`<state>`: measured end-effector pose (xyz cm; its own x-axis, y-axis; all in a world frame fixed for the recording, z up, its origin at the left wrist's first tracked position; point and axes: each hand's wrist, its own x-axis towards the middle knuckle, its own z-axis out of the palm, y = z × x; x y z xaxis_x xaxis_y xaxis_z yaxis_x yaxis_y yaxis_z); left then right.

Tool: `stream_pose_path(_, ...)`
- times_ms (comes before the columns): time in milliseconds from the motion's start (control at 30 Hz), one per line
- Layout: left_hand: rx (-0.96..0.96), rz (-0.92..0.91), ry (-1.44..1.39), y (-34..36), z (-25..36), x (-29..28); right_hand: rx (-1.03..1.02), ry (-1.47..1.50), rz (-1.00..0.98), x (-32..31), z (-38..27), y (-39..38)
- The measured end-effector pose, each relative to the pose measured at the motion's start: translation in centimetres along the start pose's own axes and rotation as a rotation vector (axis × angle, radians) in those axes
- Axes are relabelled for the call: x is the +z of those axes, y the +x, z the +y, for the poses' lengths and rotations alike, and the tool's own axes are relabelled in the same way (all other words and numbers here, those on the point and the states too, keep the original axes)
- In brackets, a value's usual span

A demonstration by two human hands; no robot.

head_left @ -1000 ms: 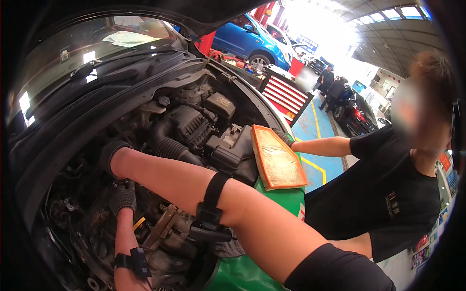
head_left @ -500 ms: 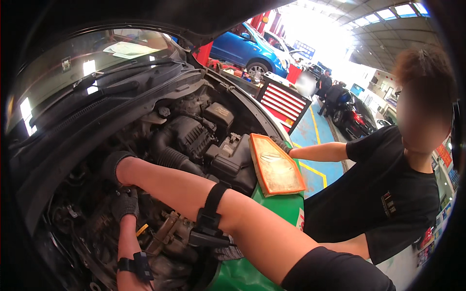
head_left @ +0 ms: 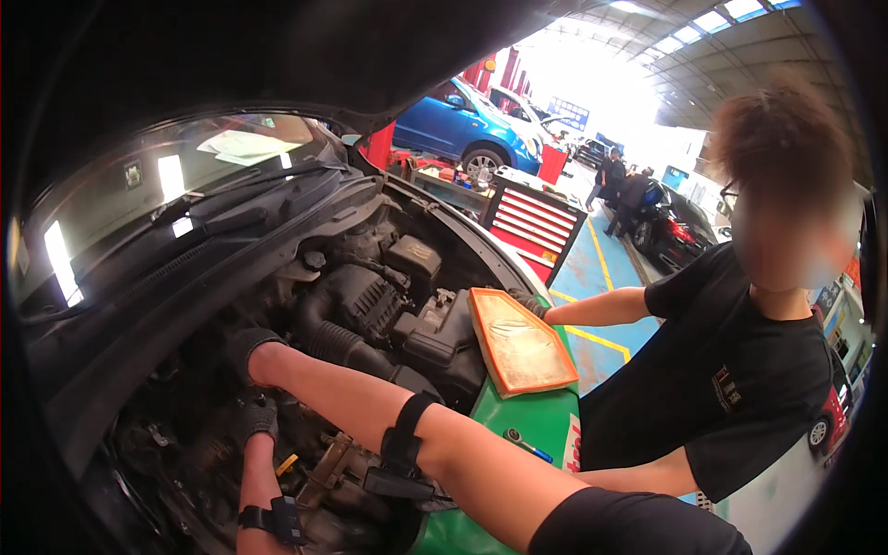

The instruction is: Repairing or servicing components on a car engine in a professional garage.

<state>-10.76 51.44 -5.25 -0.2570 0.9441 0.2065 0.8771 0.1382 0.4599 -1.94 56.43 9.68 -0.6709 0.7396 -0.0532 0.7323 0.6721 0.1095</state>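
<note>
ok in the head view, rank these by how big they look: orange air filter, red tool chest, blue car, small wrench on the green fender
1. Orange air filter, nearest the camera
2. Blue car and red tool chest look alike; both are farther off
3. Small wrench

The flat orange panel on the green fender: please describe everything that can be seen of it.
The flat orange panel looks like an engine air filter: a rectangular slab with a bright orange rim, seemingly soft, around a paler, yellowish, finely ribbed centre with a faint curved mark. It rests tilted at the edge of the engine bay, its lower end on the green fender, its upper end leaning toward a black engine housing. A co-worker's gloved hand is at its far corner.
</note>
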Motion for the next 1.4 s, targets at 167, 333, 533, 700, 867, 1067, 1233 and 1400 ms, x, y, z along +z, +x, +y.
stream_pose_path(167, -0.084, -0.291, -0.068, 1.6, -0.5, 1.2, -0.007, 0.090, 0.080, 0.9, 1.1, -0.1)
stream_pose_path(333, -0.003, -0.277, -0.012, 3.4, -2.3, 4.2, 0.009, 0.133, 0.152, 1.2, 2.2, -0.6)
stream_pose_path(533, 0.035, -0.089, -0.095, 2.5, -2.8, 4.1, -0.157, 0.039, 0.162, 3.7, 4.6, 2.3)
stream_pose_path(700, -0.007, 0.012, -0.105, 0.3, -1.6, 1.2, -0.252, 0.018, 0.327, 2.9, 5.8, 2.0)
stream_pose_path(867, -0.058, -0.018, -0.131, -1.0, -0.9, -0.4, -0.109, 0.235, 0.517, -4.4, 3.8, -3.6)
stream_pose_path(1067, -0.588, 0.146, -1.553, -1.0, -4.4, -0.2, 0.270, 1.272, 0.964, -5.5, -3.3, -12.9)
stream_pose_path(1233, -0.586, -0.014, -1.959, -7.3, -8.6, -5.9, 0.246, 1.766, 0.548, -1.0, -9.9, -21.1)
stream_pose_path(1400, -0.710, 0.094, -1.989, -17.7, -8.4, -16.8, -0.029, 0.894, 0.535, 0.9, -14.8, -31.2)
